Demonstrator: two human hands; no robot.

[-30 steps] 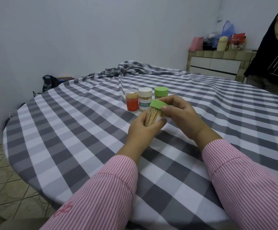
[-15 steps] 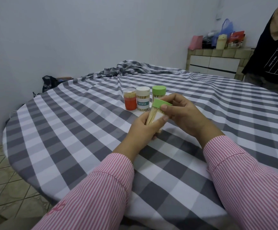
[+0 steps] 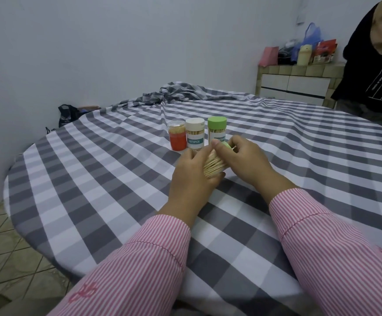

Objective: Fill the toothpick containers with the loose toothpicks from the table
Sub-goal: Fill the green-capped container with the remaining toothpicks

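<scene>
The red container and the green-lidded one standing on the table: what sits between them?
A cream-lidded container labelled TOOTHPICK stands between the red container and the green-lidded container, as the head view shows.

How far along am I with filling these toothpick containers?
Three containers stand capped and show toothpicks inside: the red container, the white-lidded container and the green-lidded container. In hand is a fourth container, packed with toothpicks; your left hand grips its body while your right hand holds its green cap. Left: seating that cap. No loose toothpicks show on the checked tablecloth.
</scene>
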